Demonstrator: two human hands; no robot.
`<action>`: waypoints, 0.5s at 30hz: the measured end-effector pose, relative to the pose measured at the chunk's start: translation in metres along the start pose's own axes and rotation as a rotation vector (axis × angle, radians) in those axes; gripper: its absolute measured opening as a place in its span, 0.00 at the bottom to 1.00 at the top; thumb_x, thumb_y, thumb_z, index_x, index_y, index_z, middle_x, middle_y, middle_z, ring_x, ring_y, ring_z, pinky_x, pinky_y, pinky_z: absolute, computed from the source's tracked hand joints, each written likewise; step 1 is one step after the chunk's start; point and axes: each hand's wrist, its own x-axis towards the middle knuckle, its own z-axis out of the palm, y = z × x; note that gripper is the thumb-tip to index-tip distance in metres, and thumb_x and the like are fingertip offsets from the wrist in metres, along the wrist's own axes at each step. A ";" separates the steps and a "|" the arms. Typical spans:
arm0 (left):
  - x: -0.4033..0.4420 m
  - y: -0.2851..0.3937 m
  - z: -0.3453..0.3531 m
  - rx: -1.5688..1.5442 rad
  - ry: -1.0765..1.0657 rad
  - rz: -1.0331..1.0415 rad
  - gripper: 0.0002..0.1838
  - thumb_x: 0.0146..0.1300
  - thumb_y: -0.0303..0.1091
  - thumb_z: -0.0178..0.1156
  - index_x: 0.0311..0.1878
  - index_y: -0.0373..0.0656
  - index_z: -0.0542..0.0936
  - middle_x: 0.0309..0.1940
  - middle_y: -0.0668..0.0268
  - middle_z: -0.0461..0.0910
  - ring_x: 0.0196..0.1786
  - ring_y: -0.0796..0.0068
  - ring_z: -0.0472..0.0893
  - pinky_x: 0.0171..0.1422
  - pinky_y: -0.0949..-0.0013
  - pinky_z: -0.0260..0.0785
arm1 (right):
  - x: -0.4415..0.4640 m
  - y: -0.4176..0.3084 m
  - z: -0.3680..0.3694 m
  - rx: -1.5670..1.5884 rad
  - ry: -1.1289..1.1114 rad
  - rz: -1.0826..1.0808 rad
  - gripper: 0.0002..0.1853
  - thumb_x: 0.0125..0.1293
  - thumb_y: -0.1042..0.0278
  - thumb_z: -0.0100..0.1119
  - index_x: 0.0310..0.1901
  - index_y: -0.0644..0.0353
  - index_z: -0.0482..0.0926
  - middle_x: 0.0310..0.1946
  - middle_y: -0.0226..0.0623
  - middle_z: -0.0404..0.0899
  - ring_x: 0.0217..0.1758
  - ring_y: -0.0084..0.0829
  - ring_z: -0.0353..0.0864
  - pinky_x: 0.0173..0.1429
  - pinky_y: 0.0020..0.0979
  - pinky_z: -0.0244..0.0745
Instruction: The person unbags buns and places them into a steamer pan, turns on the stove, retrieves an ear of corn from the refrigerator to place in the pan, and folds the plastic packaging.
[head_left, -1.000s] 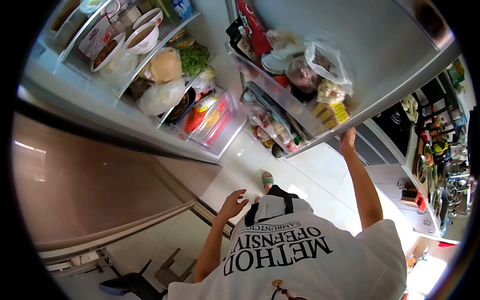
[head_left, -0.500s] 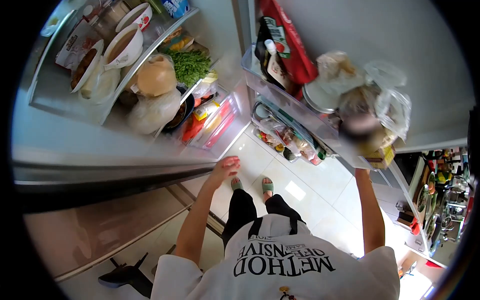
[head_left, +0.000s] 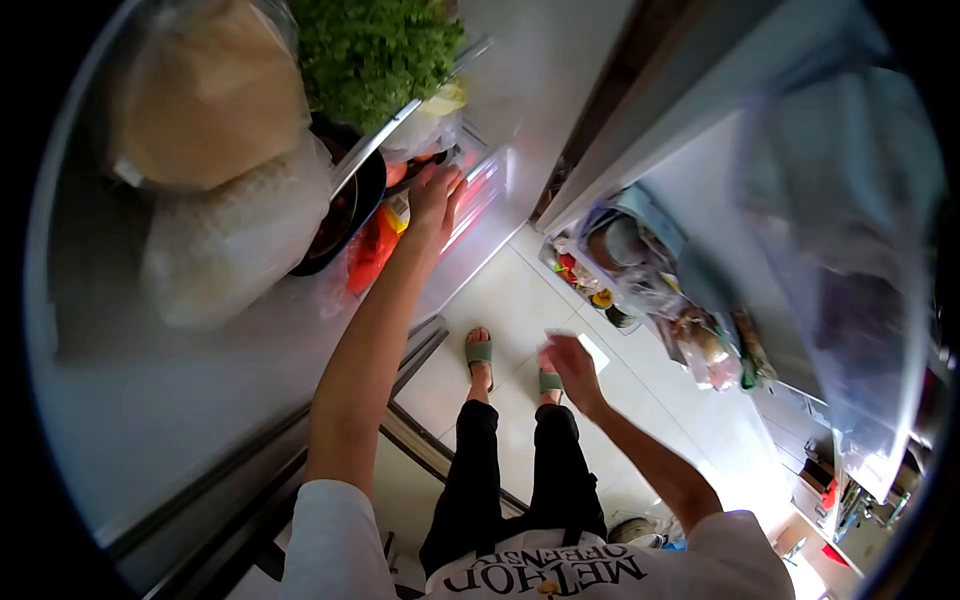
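Note:
My left hand (head_left: 436,205) reaches into the lower part of the fridge, at the clear drawer (head_left: 480,195) with a pinkish front. Its fingers are apart and slightly bent; whether they touch the drawer is hard to see. Beside this hand are a red and yellow package (head_left: 376,245) and a dark pot (head_left: 362,205). Above the floor, well away from the shelves, my right hand (head_left: 573,368) hangs with blurred, outstretched fingers and nothing in it.
Leafy greens (head_left: 375,60), a bagged round tan item (head_left: 210,95) and a pale plastic bag (head_left: 240,235) crowd the shelf at left. The open fridge door (head_left: 720,170) carries bins of bagged food (head_left: 690,320) at right. Slippered feet (head_left: 479,350) stand on tiles (head_left: 530,290).
The view has moved closer to the lower shelves. My left hand has gone forward to the drawer. My right hand has come away from the door's edge to above the floor.

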 end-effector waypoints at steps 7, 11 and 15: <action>0.039 -0.002 -0.010 -0.112 0.059 0.206 0.16 0.61 0.28 0.62 0.51 0.41 0.71 0.43 0.66 0.76 0.52 0.72 0.77 0.65 0.65 0.70 | 0.232 -0.098 0.107 0.334 0.148 -0.419 0.17 0.72 0.68 0.56 0.59 0.65 0.70 0.48 0.34 0.77 0.52 0.24 0.73 0.58 0.27 0.69; 0.044 0.006 -0.003 -0.155 0.065 0.204 0.20 0.64 0.39 0.65 0.53 0.41 0.72 0.48 0.65 0.74 0.55 0.72 0.73 0.70 0.65 0.63 | 0.280 -0.128 0.137 0.418 0.212 -0.482 0.25 0.68 0.61 0.59 0.62 0.61 0.68 0.58 0.42 0.72 0.60 0.34 0.73 0.61 0.35 0.71; 0.058 0.019 0.001 -0.211 0.061 0.136 0.30 0.61 0.48 0.68 0.58 0.39 0.71 0.51 0.62 0.73 0.57 0.70 0.72 0.70 0.68 0.61 | 0.323 -0.141 0.154 0.472 0.260 -0.533 0.33 0.66 0.57 0.62 0.67 0.62 0.63 0.64 0.47 0.68 0.66 0.39 0.69 0.66 0.38 0.68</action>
